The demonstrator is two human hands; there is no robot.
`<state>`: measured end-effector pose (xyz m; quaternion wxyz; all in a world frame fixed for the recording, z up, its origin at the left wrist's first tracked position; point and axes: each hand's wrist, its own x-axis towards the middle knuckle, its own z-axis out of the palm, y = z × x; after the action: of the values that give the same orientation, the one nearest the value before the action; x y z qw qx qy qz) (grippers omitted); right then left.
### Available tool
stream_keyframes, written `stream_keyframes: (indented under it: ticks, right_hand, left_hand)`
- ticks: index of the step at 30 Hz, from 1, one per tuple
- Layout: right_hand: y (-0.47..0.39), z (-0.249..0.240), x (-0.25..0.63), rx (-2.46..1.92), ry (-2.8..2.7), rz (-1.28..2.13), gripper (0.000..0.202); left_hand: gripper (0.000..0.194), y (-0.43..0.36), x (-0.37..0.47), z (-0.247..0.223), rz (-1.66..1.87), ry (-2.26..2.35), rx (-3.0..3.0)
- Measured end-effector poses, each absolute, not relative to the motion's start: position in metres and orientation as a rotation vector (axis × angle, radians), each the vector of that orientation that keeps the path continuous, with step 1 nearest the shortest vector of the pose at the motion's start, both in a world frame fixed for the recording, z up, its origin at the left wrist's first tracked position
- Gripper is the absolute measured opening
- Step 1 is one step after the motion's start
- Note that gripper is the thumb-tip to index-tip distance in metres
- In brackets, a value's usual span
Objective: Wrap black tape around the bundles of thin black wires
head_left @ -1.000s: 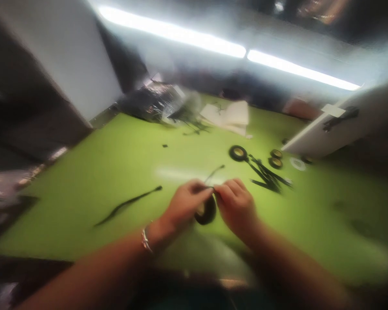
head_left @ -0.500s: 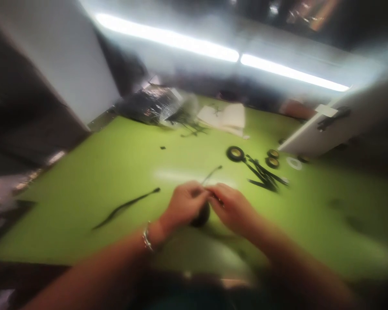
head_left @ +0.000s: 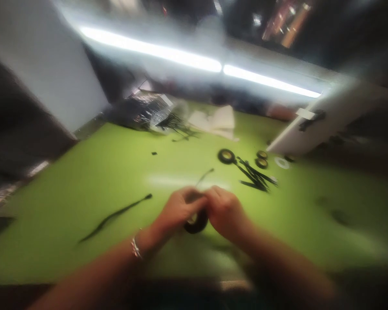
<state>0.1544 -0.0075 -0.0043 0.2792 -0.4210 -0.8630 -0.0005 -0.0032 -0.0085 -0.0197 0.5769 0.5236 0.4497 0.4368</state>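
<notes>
Had left hand (head_left: 177,209) and right hand (head_left: 224,209) together at lower centre of the frame, curled inward; could not tell, through the blur, the exact grip of either. Saw black roll (head_left: 198,224) just beneath, between both, and thin strand (head_left: 206,175) reaching toward upper right beyond. Looked like winding from black roll onto strand; seemed to call next for firm pinch and tight turns. Farther off, found cable (head_left: 116,213) at lower left on green table (head_left: 84,168). At right of centre, noticed strips (head_left: 255,177), then second roll (head_left: 226,162), two small rolls (head_left: 261,164) and white ring (head_left: 277,161). Beyond, toward upper centre, made out paper (head_left: 223,123) and crumpled bag (head_left: 137,114); farthest, at top, bright lamp (head_left: 148,48).
</notes>
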Motion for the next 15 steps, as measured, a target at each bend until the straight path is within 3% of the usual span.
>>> stream_keyframes:
  ticks: [7,15]
  right_hand:
    - [-0.012,0.008,0.162,-1.068,-2.328,0.207,0.013]
    - [-0.012,-0.003,0.173,-1.154,-2.552,0.152,0.019]
  left_hand:
    - [0.027,-0.009,-0.014,-0.008,0.88,0.994,1.332]
    - [0.029,-0.014,-0.01,-0.014,0.805,1.023,1.34]
